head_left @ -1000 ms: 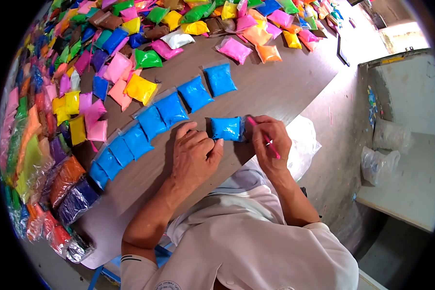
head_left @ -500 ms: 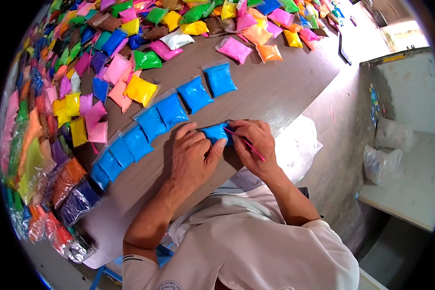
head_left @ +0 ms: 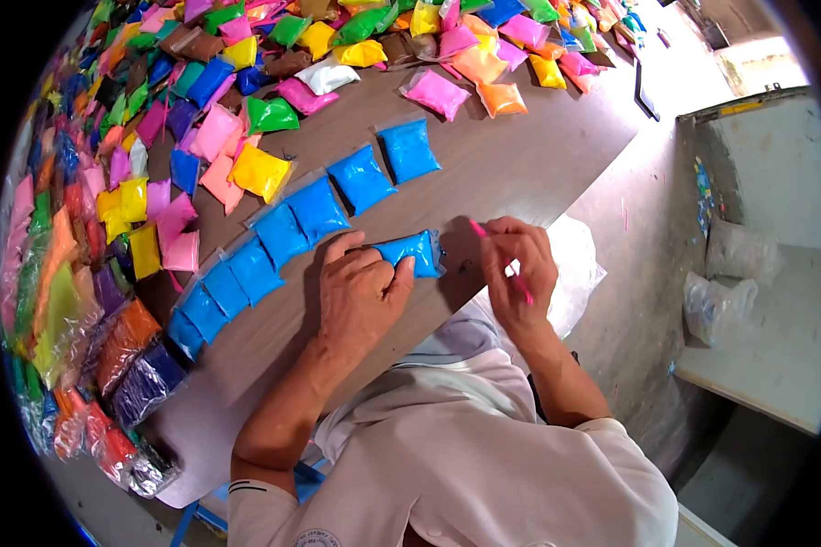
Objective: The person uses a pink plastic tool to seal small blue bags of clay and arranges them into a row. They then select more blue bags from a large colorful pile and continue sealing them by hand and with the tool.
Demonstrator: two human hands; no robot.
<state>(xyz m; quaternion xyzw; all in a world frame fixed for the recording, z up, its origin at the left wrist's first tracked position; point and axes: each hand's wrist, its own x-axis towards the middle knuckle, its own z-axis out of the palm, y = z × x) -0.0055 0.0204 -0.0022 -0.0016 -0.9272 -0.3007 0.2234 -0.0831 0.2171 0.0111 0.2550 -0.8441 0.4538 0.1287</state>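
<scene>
My left hand [head_left: 363, 290] is closed on the near end of a small clear bag filled with blue material [head_left: 412, 252], pressing it against the table. The bag's far end, with loose clear plastic, points to the right. To the right of it and apart from it, my right hand [head_left: 522, 273] grips a thin pink stick [head_left: 477, 228]; both ends show beyond the fingers. Just beyond my left hand, several similar blue bags [head_left: 316, 208] lie in a slanting row, some of them touching or overlapping.
A large heap of bags in many colours [head_left: 360, 53] covers the back and left of the brown table [head_left: 538, 150]. A dark flat object [head_left: 646, 91] lies near the right edge. Clear plastic [head_left: 575, 264] hangs beside my lap. On the right stands a pale shelf [head_left: 766, 310] with plastic bags.
My right hand has moved right, away from the blue bag, with the pink stick in it. The bag's far end is now uncovered. My left hand stays on the bag.
</scene>
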